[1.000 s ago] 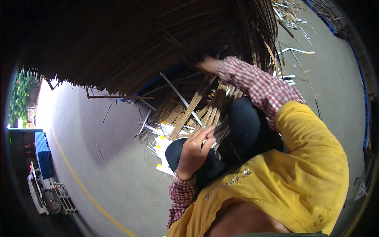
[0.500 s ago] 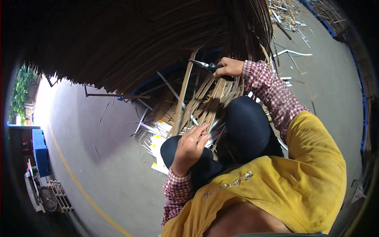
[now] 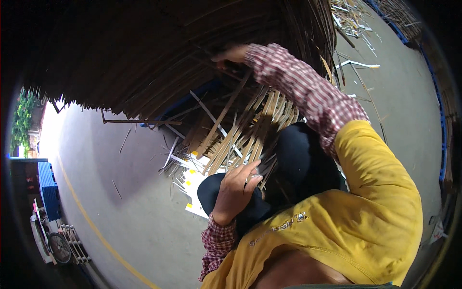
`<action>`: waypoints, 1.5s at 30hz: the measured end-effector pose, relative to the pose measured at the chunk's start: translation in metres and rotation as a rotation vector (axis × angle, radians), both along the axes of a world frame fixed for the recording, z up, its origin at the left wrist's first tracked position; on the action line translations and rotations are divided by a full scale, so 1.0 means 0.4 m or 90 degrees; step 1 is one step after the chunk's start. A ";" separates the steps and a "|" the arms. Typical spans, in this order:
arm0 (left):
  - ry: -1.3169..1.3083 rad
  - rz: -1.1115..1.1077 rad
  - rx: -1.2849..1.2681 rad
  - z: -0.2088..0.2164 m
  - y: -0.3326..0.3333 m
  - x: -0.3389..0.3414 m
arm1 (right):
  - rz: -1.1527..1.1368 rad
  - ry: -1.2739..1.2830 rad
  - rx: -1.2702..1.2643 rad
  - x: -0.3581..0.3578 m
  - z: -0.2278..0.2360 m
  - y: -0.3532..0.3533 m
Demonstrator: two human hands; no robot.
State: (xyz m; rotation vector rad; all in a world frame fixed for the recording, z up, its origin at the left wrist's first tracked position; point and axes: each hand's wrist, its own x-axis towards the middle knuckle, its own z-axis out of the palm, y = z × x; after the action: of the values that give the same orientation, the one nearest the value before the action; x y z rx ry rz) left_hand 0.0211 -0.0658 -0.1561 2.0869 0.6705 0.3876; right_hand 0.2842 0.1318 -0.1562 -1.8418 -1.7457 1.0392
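My left hand (image 3: 236, 190) rests by my left knee, its thumb and bent fingers drawn together at the lower ends of a bundle of flat tan strips (image 3: 245, 135). What its fingers grip, if anything, is hidden. My right hand (image 3: 232, 54) is stretched far forward under a dark brown thatch panel (image 3: 144, 62), smeared by motion. It is closed around dark-handled shears, now mostly lost in the shade. One longer tan strip (image 3: 224, 115) slants from near the thatch down toward the bundle.
White strips and pieces with yellow marks (image 3: 195, 190) lie on the grey floor (image 3: 144, 192) beside my left knee. More scraps (image 3: 353, 19) are heaped at the far right. Blue pallets (image 3: 48, 188) and a wheeled thing (image 3: 58, 245) stand at the left.
My right hand has moved forward and left from above the strips into the shade of the thatch, taking the shears along. The longer strip has shifted slightly left at its lower end.
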 end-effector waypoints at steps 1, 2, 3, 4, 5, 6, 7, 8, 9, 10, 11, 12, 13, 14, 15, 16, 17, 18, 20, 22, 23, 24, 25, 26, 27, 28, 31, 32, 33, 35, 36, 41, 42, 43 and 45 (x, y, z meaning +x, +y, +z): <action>0.000 0.007 -0.021 0.002 0.003 -0.001 | 0.027 0.038 0.002 -0.009 -0.019 0.047; 0.001 0.014 -0.041 0.003 0.006 -0.002 | -0.013 0.019 -0.005 -0.012 -0.034 0.088; 0.003 0.016 -0.039 0.005 0.007 -0.003 | 0.027 0.051 0.001 -0.011 -0.045 0.125; 0.005 0.011 -0.045 0.005 0.009 -0.004 | 0.016 0.089 0.021 -0.010 -0.056 0.152; 0.017 0.005 -0.053 0.006 0.009 -0.005 | 0.009 0.110 0.030 -0.006 -0.066 0.166; 0.012 0.005 -0.052 0.006 0.010 -0.006 | 0.003 0.132 0.039 -0.006 -0.074 0.175; 0.017 -0.002 -0.039 0.005 0.009 -0.006 | -0.023 0.128 0.017 -0.006 -0.084 0.169; 0.018 -0.016 -0.027 0.004 0.009 -0.007 | -0.055 0.135 0.041 -0.011 -0.097 0.154; 0.021 -0.010 -0.028 0.002 0.008 -0.007 | -0.051 0.124 -0.008 -0.014 -0.117 0.124; 0.009 -0.012 -0.008 0.002 0.008 -0.008 | -0.089 0.092 -0.011 -0.022 -0.147 0.081; -0.003 -0.014 0.012 0.002 0.006 -0.009 | -0.100 0.085 0.029 -0.024 -0.180 0.032; -0.006 -0.012 0.012 0.002 0.005 -0.010 | -0.154 0.135 0.100 -0.024 -0.231 -0.048; -0.020 0.001 -0.025 0.003 0.003 -0.011 | -0.200 0.024 -0.103 -0.002 -0.273 -0.109; -0.014 0.009 -0.047 0.005 0.002 -0.012 | -0.132 0.008 0.037 0.028 -0.329 -0.204; -0.034 0.010 -0.060 0.009 0.000 -0.013 | -0.075 -0.034 0.165 0.063 -0.376 -0.289; -0.013 0.014 -0.049 0.013 -0.003 -0.013 | -0.188 -0.107 -0.111 0.106 -0.416 -0.359; 0.012 0.011 -0.033 0.016 -0.003 -0.012 | -0.302 -0.203 -0.277 0.167 -0.431 -0.427; -0.007 0.022 -0.038 0.018 -0.006 -0.011 | -0.280 -0.100 -0.294 0.203 -0.440 -0.456; -0.012 -0.017 0.024 0.021 -0.009 -0.006 | -0.080 -0.025 -0.316 0.236 -0.409 -0.465; -0.014 -0.024 0.063 0.024 -0.010 0.002 | 0.082 0.106 -0.255 0.216 -0.323 -0.413; -0.014 -0.020 0.051 0.023 -0.011 0.006 | 0.064 0.113 -0.195 0.187 -0.268 -0.375; -0.005 -0.020 0.038 0.021 -0.011 0.010 | 0.104 0.195 -0.078 0.148 -0.219 -0.329; -0.014 -0.012 0.036 0.019 -0.010 0.011 | 0.045 0.155 -0.062 0.106 -0.176 -0.266; -0.010 -0.004 0.021 0.017 -0.008 0.012 | -0.012 0.193 -0.055 0.064 -0.143 -0.202; -0.006 0.004 0.010 0.015 -0.006 0.011 | -0.053 0.176 -0.025 0.040 -0.120 -0.146; -0.001 0.005 0.011 0.013 -0.003 0.011 | -0.033 0.111 -0.033 0.019 -0.107 -0.076; 0.016 -0.006 -0.014 0.012 0.007 0.005 | 0.000 0.129 0.040 0.010 -0.143 0.076; 0.021 -0.011 -0.022 0.012 0.011 0.004 | 0.004 0.113 0.054 0.012 -0.166 0.121; 0.022 -0.012 -0.025 0.012 0.011 0.002 | 0.008 0.097 0.067 0.017 -0.186 0.159; 0.029 -0.020 -0.032 0.013 0.012 0.000 | -0.024 0.056 0.131 0.008 -0.226 0.194; 0.035 -0.017 -0.030 0.013 0.013 0.000 | 0.013 0.063 0.091 0.003 -0.242 0.185; -0.005 -0.015 -0.008 0.010 0.007 -0.005 | -0.181 -0.072 -0.071 -0.004 -0.345 -0.100; -0.004 -0.015 -0.009 0.011 0.004 -0.008 | -0.160 -0.091 -0.165 0.027 -0.374 -0.181; -0.008 -0.012 -0.016 0.011 0.003 -0.009 | -0.143 -0.058 -0.033 0.061 -0.403 -0.284; -0.024 -0.006 -0.026 0.010 -0.001 -0.013 | -0.242 -0.249 -0.185 0.134 -0.452 -0.404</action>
State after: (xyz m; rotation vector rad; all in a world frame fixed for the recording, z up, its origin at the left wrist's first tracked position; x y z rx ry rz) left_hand 0.0161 -0.0663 -0.1523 2.0387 0.6412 0.4042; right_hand 0.3378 -0.0300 -0.3370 -2.5781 -1.3945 0.8536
